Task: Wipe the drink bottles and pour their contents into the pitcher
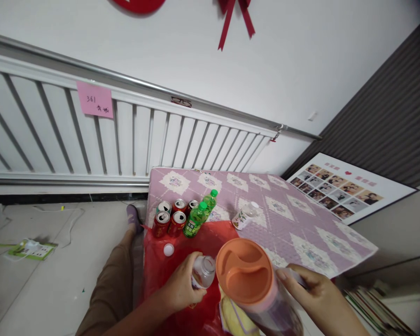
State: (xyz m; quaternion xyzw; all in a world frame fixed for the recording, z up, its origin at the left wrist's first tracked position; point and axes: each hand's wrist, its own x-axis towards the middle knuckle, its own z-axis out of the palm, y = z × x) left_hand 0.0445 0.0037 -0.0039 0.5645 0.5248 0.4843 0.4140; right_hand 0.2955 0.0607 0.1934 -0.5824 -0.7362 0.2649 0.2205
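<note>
Left hand (pixel 185 285): fingers wrapped around a clear bottle (pixel 203 271), lower centre of the frame, neck upward and uncapped. Right hand (pixel 310 290): closed on the handle of a pitcher (pixel 282 313), lower right of centre, leaning beside the bottle.

Status, completed: bottle opened; a white cap (pixel 168 250), presumably its own, lies on the red sheet (pixel 156 268) left of the left hand.

Status, outstanding: orange lid (pixel 244 270) seated on the pitcher; no stream visible between the two vessels, so any transfer is judged not under way. Bottle fill level cannot be read reliably at this angle.

Untouched at centre: drink cans (pixel 178 224), two green bottles (pixel 195 220), and a capped white-topped bottle (pixel 244 215).
</note>
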